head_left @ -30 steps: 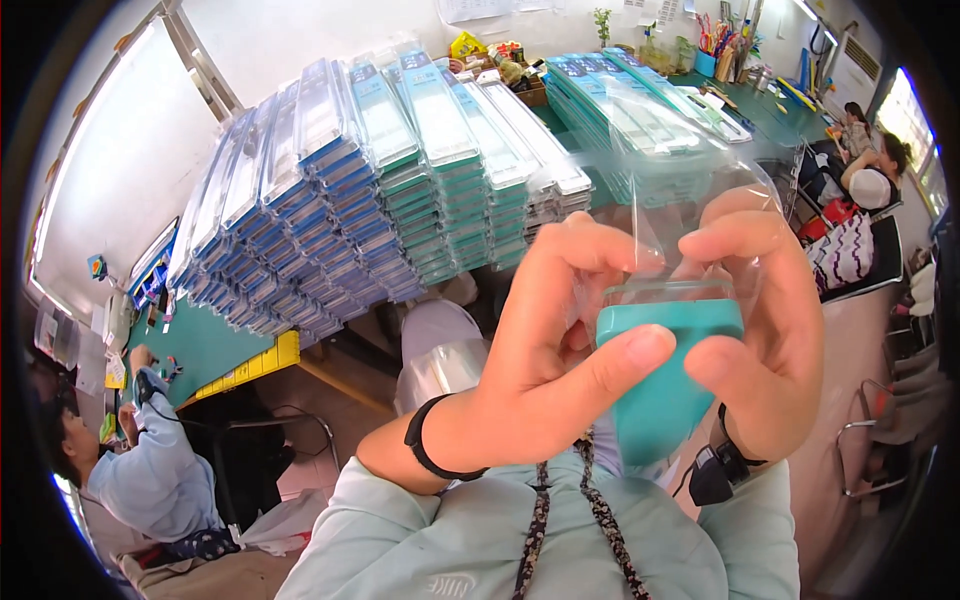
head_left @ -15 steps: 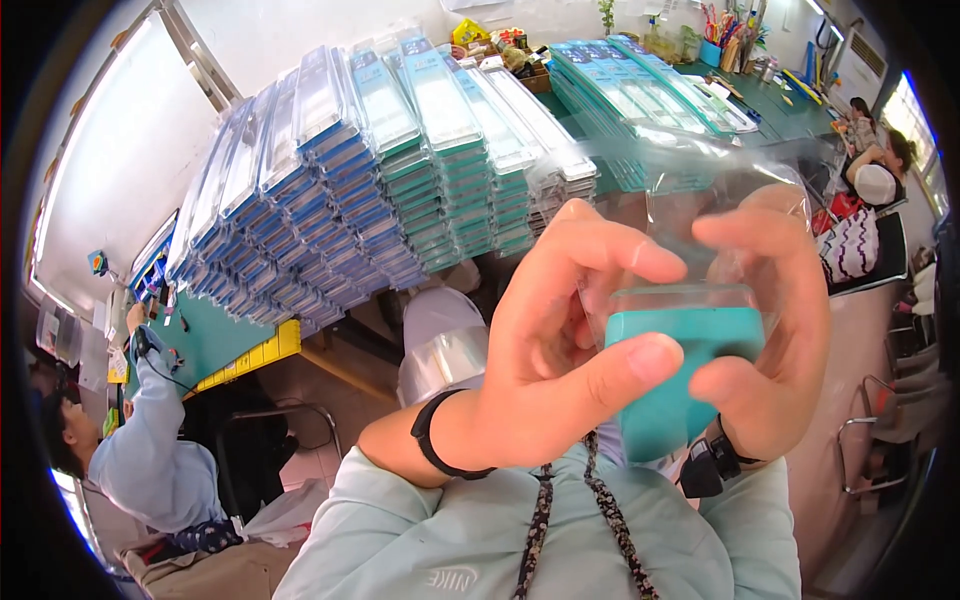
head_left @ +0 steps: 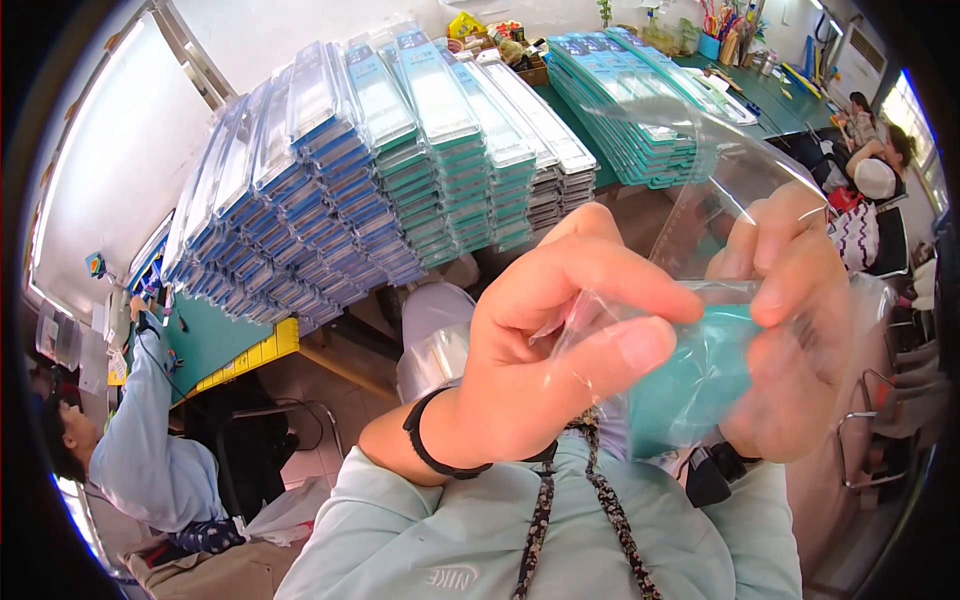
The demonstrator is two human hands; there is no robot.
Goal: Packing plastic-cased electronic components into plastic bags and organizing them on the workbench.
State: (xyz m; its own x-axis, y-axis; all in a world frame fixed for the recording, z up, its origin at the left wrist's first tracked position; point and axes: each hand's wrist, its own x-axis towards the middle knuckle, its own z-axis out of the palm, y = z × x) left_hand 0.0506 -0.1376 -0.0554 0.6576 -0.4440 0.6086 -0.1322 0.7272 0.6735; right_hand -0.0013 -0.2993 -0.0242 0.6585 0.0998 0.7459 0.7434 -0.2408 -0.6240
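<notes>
In front of my chest, a smooth teal block-shaped item with rounded edges sits within clear plastic film; its exact kind does not show. My left hand is curled at the left of it, thumb and forefinger pinching the crinkled film. On the other side my right hand is closed on the same film, fingers bent over the top and thumb side of the teal item. A loose flap of the film stands up above both hands, and another part hangs past my right fingers. The film blurs part of the item.
Tall stacks of flat clear-cased packs in blue, teal and white fill the table ahead. More teal packs lie on the green table behind. A person works at the left; others sit far right. A pale stool stands below the stacks.
The film has been drawn down over the teal item, and a flap now rises higher above it. My fingers have come closer together, and the right hand has turned.
</notes>
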